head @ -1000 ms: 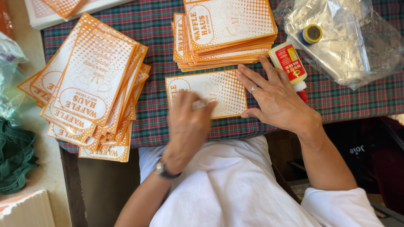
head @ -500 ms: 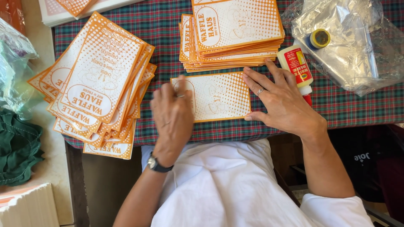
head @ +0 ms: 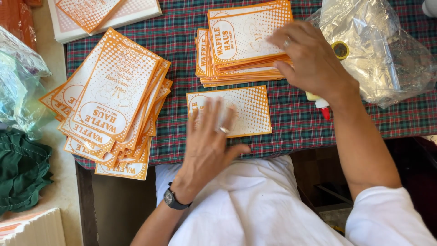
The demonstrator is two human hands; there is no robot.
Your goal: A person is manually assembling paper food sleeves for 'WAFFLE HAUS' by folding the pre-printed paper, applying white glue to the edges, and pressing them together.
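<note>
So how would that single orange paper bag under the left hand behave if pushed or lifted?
The single bag lies flat and thin, so it probably slides easily over the plaid cloth. It looks light and likely floppy when lifted by an edge. The left hand lies flat on it.
</note>
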